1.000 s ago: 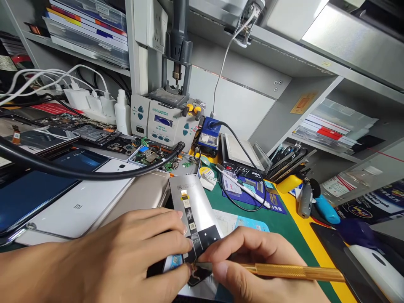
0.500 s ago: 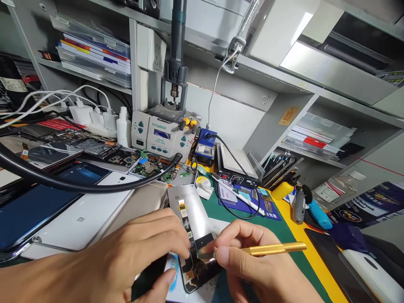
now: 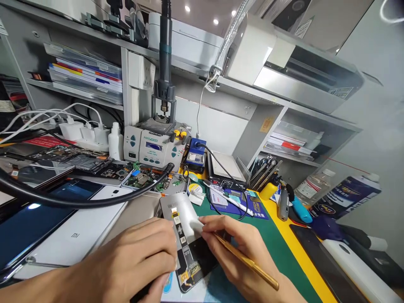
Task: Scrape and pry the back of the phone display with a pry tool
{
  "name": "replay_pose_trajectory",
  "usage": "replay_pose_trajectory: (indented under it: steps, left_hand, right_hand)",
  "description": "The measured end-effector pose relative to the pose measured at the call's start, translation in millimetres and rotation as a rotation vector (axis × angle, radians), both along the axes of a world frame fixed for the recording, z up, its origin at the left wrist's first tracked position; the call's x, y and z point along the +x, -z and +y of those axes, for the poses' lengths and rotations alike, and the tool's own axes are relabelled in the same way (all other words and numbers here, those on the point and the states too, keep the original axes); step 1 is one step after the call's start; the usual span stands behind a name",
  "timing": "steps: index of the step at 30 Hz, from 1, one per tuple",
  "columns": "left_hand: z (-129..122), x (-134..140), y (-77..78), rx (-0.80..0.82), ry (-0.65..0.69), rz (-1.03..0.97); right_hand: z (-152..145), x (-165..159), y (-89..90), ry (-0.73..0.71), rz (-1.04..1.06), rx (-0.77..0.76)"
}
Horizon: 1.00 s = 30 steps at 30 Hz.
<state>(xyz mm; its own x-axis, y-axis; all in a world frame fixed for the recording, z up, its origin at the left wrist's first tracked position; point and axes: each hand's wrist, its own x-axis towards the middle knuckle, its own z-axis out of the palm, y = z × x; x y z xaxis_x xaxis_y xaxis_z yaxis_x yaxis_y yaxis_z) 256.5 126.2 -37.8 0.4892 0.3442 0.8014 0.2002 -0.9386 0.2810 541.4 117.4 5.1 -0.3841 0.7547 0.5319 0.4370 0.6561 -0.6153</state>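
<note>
A phone screen point(image 3: 195, 263) lies back side up on the mat, with a silvery upper part, a black lower part and a ribbon cable point(image 3: 179, 227) along it. My left hand point(image 3: 139, 261) rests at its left edge, fingers curled together with the thumb; whatever is in them is hidden. My right hand point(image 3: 236, 248) is closed around a slim gold-handled knife point(image 3: 252, 266), its handle slanting down to the right. The fingertips of that hand are over the screen's right edge, near the silvery part, and cover the knife's tip.
A white phone point(image 3: 75, 235) and a dark blue phone point(image 3: 38, 219) lie to the left, under a thick black hose point(image 3: 94, 203). Behind stand a hot air station point(image 3: 153, 147) and a heating plate point(image 3: 227, 168). Bottles point(image 3: 312, 187) and a blue-handled tool point(image 3: 301, 209) are at right.
My right hand has moved up along the screen, and the knife handle has swung from nearly level to slanting down right. My left thumb has drawn in to the fingers. The camera view has shifted.
</note>
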Motion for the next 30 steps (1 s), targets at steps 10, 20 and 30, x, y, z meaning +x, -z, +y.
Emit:
replay_pose_trajectory:
  steps: [10,20,30]
  left_hand:
    - [34,-9,-2.6,0.015,-0.182,0.035]
    - [49,-8,-4.2,-0.096,-0.228,-0.023]
    - [55,-3,-5.0,-0.411,-0.281,-0.069]
  right_hand:
    - [8,-8,-6.1,0.056,-0.062,-0.151]
    - [15,-26,-18.9,0.028,-0.191,-0.042]
    - [30,-16,13.2,-0.111,-0.343,0.379]
